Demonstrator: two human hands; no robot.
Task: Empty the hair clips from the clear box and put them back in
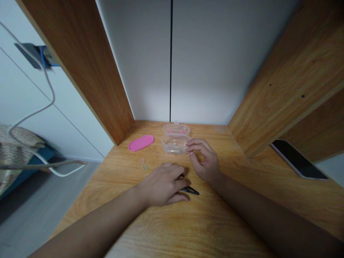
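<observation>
A small clear plastic box (174, 147) stands on the wooden surface, its hinged lid (176, 129) open toward the back. Small items inside are too faint to name. My right hand (203, 160) holds the box's right end, fingertips at the rim and thumb low against its side. Palm down in front of the box, my left hand (166, 184) covers dark hair clips, with its thumb and fingers apart. One black hair clip (191, 190) sticks out to the right beneath its fingers; the rest is hidden. Left of the box lie small hair ties (145, 167).
A pink oval tray (141, 143) lies left of the box. A phone (298, 159) rests at the right by the wooden side panel (285, 89). Pale panels (204, 71) close off the back. A white cable (51, 89) hangs at the left, beyond the surface's edge.
</observation>
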